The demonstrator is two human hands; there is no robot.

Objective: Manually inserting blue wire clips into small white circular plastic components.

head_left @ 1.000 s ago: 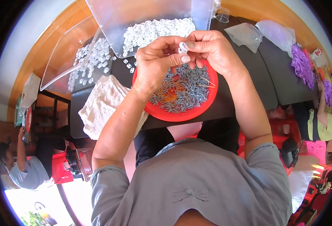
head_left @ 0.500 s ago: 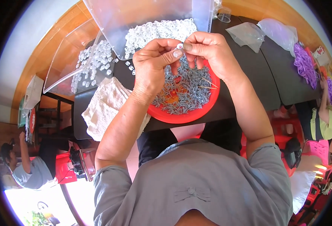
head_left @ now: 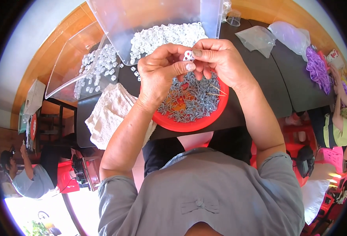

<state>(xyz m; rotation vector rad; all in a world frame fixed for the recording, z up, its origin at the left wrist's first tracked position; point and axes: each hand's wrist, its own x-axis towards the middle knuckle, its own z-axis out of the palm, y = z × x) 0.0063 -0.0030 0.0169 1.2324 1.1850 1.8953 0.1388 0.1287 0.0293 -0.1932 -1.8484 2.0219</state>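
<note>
My left hand (head_left: 159, 70) pinches a small white plastic piece with holes (head_left: 188, 55) between thumb and fingers, with a bit of red showing in it. Against the right side of that piece, the thumb and fingers of my right hand (head_left: 220, 59) are pressed together; whatever lies between them is hidden. Both hands are raised over the far part of a round red basin (head_left: 185, 126). Inside the basin lies a heap of small, slim grey pieces (head_left: 197, 104), along with thin pale sticks (head_left: 216, 94).
Beyond my hands, a clear plastic bin (head_left: 118, 27) holds many white pieces (head_left: 169, 33). Another clear bin (head_left: 63, 74) with more stands at left. A white cloth (head_left: 110, 114) lies beside the basin. Plastic bags (head_left: 258, 39) and purple strands (head_left: 319, 70) are at right. Other people sit at both sides.
The white piece has turned between my fingers, showing more of its face and holes. My hands have shifted slightly, and the hands of the people at both sides have moved.
</note>
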